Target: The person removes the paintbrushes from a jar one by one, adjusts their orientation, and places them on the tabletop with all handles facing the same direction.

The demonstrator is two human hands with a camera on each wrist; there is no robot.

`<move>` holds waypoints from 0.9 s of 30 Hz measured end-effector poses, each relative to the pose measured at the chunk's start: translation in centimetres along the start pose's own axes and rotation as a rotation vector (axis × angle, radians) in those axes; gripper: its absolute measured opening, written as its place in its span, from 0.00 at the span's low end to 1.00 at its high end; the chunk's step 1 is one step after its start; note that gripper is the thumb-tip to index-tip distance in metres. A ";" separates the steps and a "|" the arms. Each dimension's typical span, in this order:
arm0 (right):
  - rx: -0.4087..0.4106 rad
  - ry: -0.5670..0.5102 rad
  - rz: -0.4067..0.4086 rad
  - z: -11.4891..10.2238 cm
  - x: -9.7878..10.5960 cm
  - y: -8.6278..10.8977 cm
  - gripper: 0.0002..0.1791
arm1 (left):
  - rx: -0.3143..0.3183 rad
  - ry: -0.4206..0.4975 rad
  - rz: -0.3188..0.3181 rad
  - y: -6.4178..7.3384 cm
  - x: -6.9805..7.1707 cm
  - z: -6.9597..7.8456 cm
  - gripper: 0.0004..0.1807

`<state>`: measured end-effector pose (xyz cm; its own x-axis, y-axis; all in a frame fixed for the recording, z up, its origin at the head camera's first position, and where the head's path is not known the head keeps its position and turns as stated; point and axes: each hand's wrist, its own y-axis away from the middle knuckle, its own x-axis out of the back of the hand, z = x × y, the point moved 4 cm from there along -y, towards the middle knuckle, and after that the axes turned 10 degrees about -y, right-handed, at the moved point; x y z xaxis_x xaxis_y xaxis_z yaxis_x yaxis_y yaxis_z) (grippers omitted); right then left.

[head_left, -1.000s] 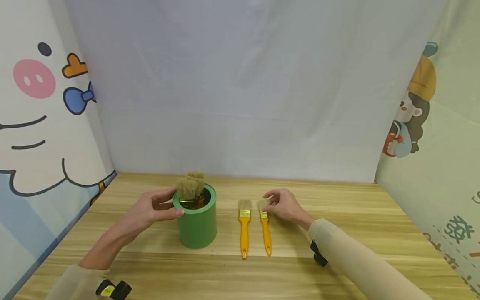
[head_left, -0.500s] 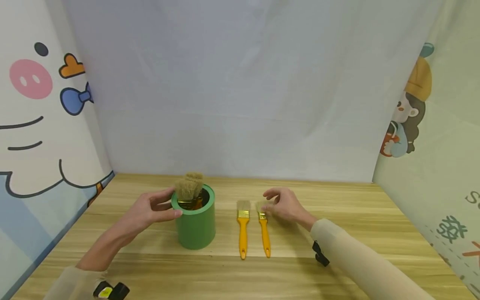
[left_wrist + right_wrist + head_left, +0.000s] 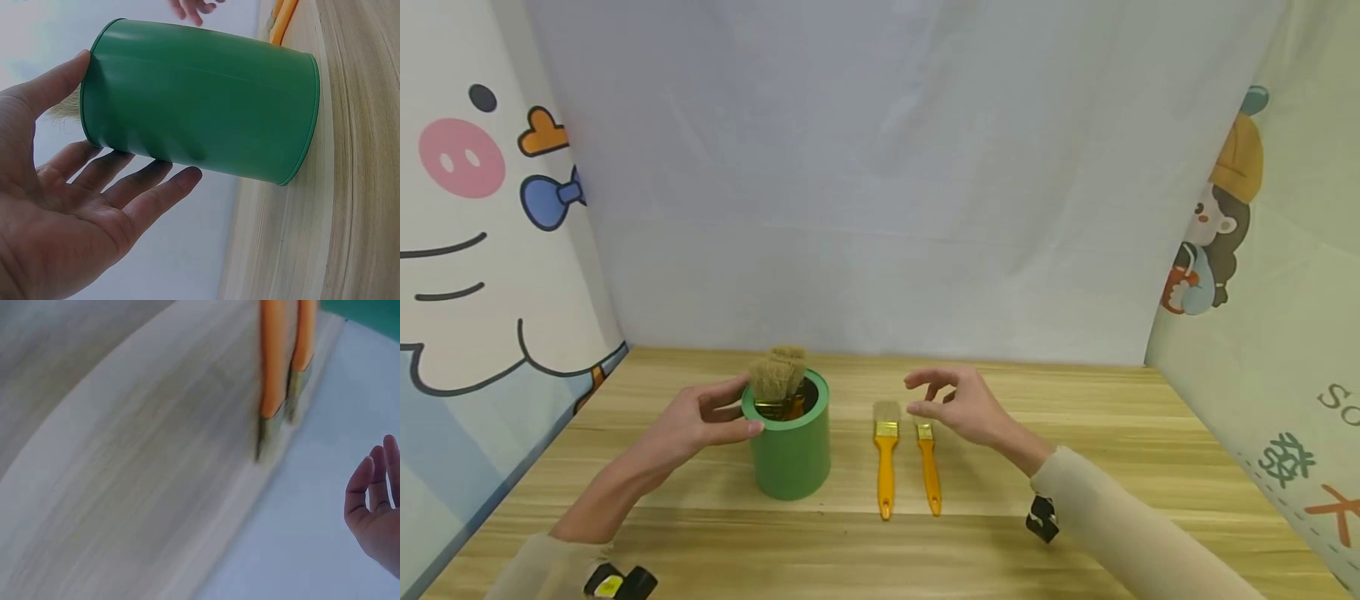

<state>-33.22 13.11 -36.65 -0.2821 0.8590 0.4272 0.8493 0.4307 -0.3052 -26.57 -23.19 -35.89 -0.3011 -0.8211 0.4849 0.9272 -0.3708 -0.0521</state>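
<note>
A green can (image 3: 790, 462) stands upright on the table, with bristle-up paintbrushes (image 3: 775, 379) leaning in it. My left hand (image 3: 688, 421) holds it near the rim, thumb on one side and fingers along the other, as the left wrist view of the can (image 3: 200, 100) shows. Right of the can, a wider paintbrush (image 3: 886, 467) and a narrower paintbrush (image 3: 929, 471) lie side by side, yellow-orange handles toward me. Above the narrower one's bristles, partly covering them, hovers my right hand (image 3: 966, 408), fingers loosely bent and holding nothing.
The wood-grain table (image 3: 820, 550) ends at a pale cloth backdrop (image 3: 880, 208). Printed cloth panels stand at the left (image 3: 467, 275) and right (image 3: 1262, 358). A dark wrist device (image 3: 1042, 518) sits at the right sleeve.
My right hand has lifted off the narrower paintbrush's bristles and shifted slightly left, while the brush stays on the table. The left hand keeps its hold on the can.
</note>
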 end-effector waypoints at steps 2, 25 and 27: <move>0.024 -0.012 -0.007 -0.8 -0.5 0.2 0.15 | 0.007 -0.002 0.001 0.0 0.0 -0.1 0.48; 0.237 -0.137 -0.069 -8.0 -8.4 -0.5 0.14 | 0.005 0.020 0.000 -0.1 -0.2 -0.1 0.49; 0.234 -0.148 -0.072 -8.2 -9.0 -0.8 0.14 | 0.013 0.030 0.003 -0.1 -0.2 -0.2 0.49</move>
<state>-27.64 2.77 -33.25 -0.4150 0.8475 0.3309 0.7034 0.5296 -0.4741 -26.66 -23.02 -36.16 -0.3052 -0.8348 0.4583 0.9308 -0.3632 -0.0419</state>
